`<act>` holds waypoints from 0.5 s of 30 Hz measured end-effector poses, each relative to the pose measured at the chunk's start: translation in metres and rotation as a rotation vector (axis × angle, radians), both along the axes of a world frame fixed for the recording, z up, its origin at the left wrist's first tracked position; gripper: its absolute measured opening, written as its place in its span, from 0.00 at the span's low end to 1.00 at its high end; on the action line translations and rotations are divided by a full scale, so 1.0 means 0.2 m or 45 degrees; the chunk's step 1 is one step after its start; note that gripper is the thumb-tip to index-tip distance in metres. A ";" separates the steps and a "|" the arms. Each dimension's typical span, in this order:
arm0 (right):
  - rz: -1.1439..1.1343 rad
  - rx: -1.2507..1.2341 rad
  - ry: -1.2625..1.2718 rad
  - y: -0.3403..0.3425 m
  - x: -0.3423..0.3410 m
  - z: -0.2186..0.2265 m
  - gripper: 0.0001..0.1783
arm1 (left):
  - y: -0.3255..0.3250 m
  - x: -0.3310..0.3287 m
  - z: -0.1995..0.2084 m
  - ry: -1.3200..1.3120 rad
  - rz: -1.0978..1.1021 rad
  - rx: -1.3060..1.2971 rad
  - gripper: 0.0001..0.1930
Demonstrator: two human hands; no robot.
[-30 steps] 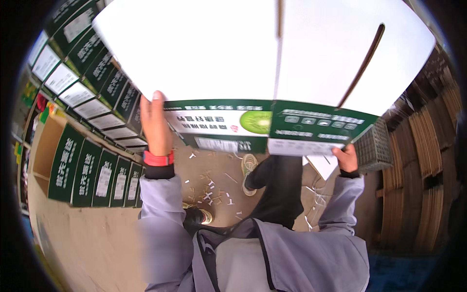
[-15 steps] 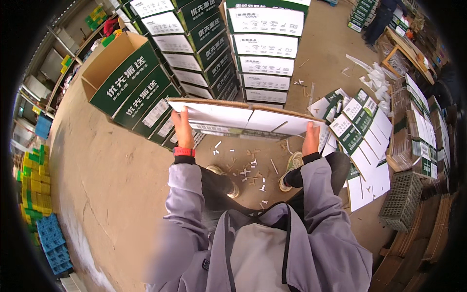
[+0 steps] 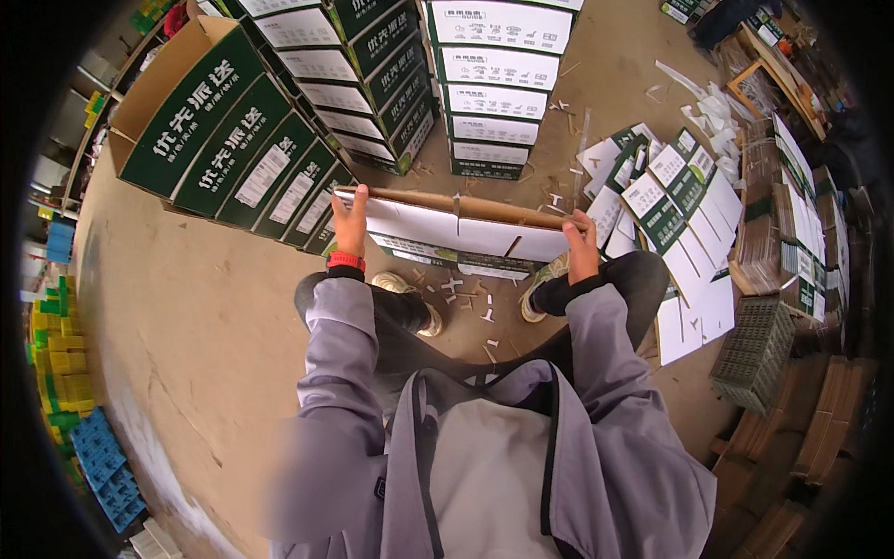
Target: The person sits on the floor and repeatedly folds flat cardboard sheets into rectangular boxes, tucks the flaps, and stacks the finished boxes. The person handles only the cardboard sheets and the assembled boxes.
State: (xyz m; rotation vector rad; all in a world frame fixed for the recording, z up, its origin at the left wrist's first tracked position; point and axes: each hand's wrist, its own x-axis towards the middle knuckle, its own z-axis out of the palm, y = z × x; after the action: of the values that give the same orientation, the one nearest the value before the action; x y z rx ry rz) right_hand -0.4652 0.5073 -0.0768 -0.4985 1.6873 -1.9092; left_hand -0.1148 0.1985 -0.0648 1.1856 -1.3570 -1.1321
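Note:
A white and green cardboard carton (image 3: 438,230) is held between my two hands, above the floor in front of my knees. A brown inner side shows along its top edge, and slots cut its white flaps. My left hand (image 3: 348,228) is closed on the carton's left end, thumb over the top edge; a red band circles that wrist. At the right end, my right hand (image 3: 581,248) grips the corner with fingers bent over the edge. Just beyond my left hand stands a leaning row of green open cartons (image 3: 223,144). The carton's underside is hidden.
Tall stacks of green and white cartons (image 3: 498,70) rise ahead. Flat carton blanks (image 3: 684,214) lie spread at right, beside a grey plastic crate (image 3: 756,354) and bundled cardboard (image 3: 759,224). Cardboard scraps (image 3: 487,307) litter the floor between my shoes (image 3: 424,312). Blue crates (image 3: 104,466) stand at left.
The carton looks lower and smaller in view, with more of its brown inside showing. My right hand has come inward to the left, and its fingers now bend over the edge.

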 end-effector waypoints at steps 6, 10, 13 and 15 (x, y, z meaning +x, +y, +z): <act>-0.016 -0.093 -0.070 0.08 0.06 0.15 0.41 | 0.13 -0.05 0.25 0.103 -0.341 0.171 0.24; 0.273 0.111 0.333 0.00 0.21 0.12 0.33 | 0.16 -0.10 0.19 0.009 -0.546 0.045 0.28; 0.564 0.393 0.284 -0.02 0.20 0.09 0.33 | 0.28 -0.20 0.10 -0.055 -0.469 0.062 0.33; 0.566 0.383 0.281 -0.03 0.10 0.07 0.34 | 0.39 -0.25 0.15 -0.035 -0.572 -0.028 0.34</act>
State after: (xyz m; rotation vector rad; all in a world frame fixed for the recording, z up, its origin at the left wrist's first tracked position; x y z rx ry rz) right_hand -0.4449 0.5011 -0.0621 -0.9005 1.7771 -1.2981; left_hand -0.1641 0.2758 -0.0357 0.9034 -1.7051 -1.4101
